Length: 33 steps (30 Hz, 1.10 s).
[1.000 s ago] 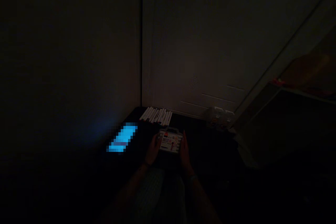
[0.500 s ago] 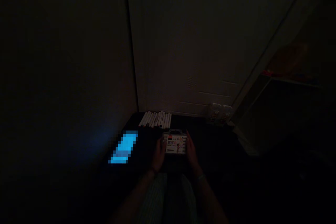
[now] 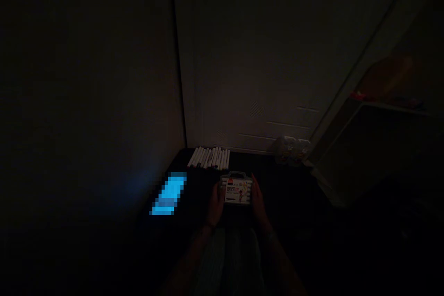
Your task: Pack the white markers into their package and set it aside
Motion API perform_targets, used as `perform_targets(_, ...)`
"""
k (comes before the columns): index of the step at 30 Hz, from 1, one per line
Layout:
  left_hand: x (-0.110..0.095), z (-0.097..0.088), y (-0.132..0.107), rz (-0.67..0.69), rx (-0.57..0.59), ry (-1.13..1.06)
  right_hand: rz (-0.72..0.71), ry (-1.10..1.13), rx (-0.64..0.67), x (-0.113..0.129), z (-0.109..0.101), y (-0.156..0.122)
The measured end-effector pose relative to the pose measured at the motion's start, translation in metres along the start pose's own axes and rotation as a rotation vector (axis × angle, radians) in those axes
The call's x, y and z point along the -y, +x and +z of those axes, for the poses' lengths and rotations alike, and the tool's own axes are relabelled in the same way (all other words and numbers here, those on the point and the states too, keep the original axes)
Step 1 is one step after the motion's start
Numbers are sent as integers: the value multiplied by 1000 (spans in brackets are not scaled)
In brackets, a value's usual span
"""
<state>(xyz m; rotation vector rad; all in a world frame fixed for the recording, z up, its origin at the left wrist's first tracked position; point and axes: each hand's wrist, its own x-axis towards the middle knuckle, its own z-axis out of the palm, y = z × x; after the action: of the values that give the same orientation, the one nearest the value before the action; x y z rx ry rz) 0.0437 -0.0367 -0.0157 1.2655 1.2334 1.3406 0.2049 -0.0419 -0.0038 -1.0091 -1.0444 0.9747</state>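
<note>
Both of my hands hold a white plastic marker case [image 3: 237, 189] with a grey carry handle and a printed label. My left hand [image 3: 215, 206] grips its left side, and my right hand [image 3: 258, 201] grips its right side. The case is held upright, just above my lap or the table's near edge; the dim light hides which. Beyond it, a row of several white markers [image 3: 209, 157] lies side by side on the dark table [image 3: 274, 169], apart from my hands.
A glowing, pixelated phone screen [image 3: 169, 194] lies left of my hands. Two small clear plastic containers [image 3: 292, 151] stand at the far right of the table. Walls meet behind the table, and a white door [image 3: 256, 101] stands beyond it. A dark cabinet [image 3: 374, 148] stands right.
The case has turned from a slight tilt to a more upright, square position between my hands. The whole scene has also shifted slightly in view as my head moved.
</note>
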Motion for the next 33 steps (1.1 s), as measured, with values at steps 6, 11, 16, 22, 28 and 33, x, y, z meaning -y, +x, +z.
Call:
perform_targets(6, -7, 0, -2, 2, -26, -23, -20, -47, 19, 0, -2, 0)
perform_targets(11, -9, -1, -3, -20, -35, -16, -28, -73, 13, -2, -2, 0)
perform_targets(16, -11, -4, -4, -38, -5, -6, -5, -70, 6, 2, 0, 0)
perform_targets(22, -1, -4, 1, -18, -12, 0, 7, -9, 36, 1, 2, -1)
perform_targets(28, -2, -4, 2, -28, -30, 4, 6, -35, 31, 1, 1, -1)
perform_targets(33, -7, -5, -1, -6, -16, 24, -18, -72, 7, 1, 0, 0)
